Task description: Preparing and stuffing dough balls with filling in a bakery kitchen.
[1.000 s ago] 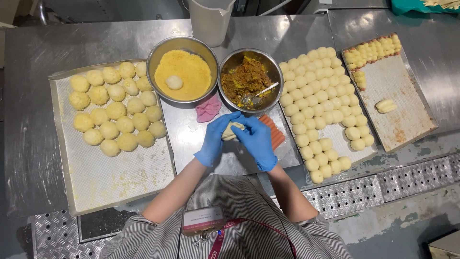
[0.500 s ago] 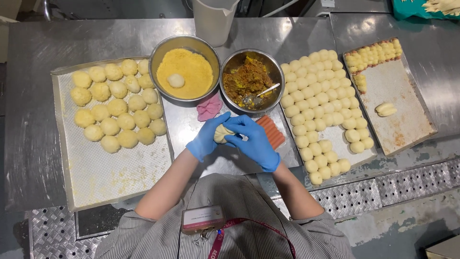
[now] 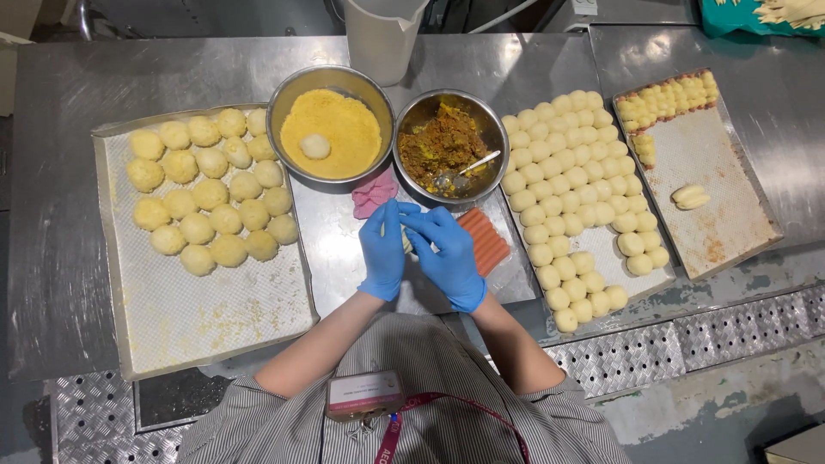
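Blue-gloved left hand (image 3: 383,251) & right hand (image 3: 449,254) still pinch dough piece (image 3: 404,241), now turned more upright.

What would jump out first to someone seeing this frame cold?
The two blue-gloved hands, left hand and right hand, meet at centre, pinching a small piece of dough. Rows of pale dough balls fill the tray to the right; crumbed balls sit on the left tray. Behind the hands stand a bowl of crumbs and a bowl of filling.
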